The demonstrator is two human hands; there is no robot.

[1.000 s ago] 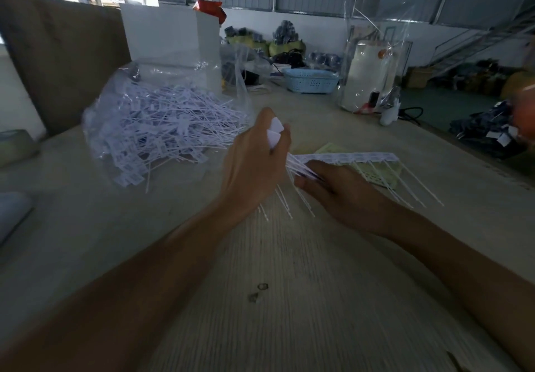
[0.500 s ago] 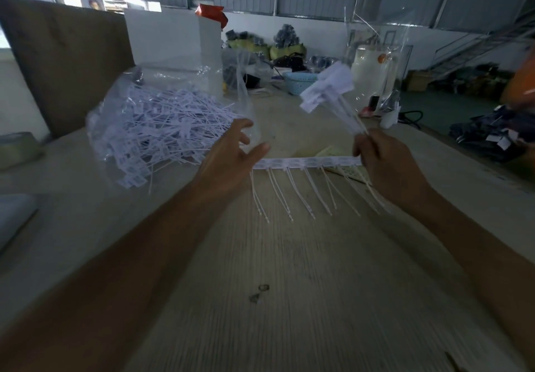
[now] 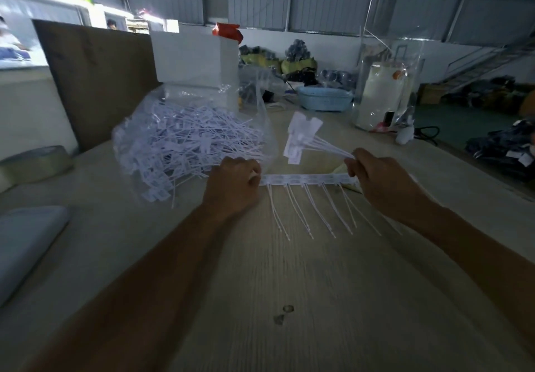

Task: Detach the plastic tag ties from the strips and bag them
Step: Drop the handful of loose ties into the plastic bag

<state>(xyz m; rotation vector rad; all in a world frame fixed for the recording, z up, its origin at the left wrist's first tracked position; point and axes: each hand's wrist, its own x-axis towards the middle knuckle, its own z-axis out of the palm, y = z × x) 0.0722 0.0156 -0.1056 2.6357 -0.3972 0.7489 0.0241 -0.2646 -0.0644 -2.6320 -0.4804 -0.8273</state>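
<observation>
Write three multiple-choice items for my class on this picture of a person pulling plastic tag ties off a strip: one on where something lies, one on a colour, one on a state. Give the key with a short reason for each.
1. Where does the clear bag of loose ties lie?
A. On the table, left of the left hand
B. Beside the right hand
C. On the floor

2. What colour is the basin at the far end of the table?
A. Red
B. Light blue
C. Black

3. What is the right hand doing?
A. Lying flat and empty
B. Pointing at the bag
C. Pinching a bunch of detached ties

Key: 1 A, the bag rests on the tabletop, left of that hand. 2 B, the basin is pale blue. 3 C, the fingers pinch the tails while the white heads fan up and leftward; the left hand grips one end of the strip.
</observation>
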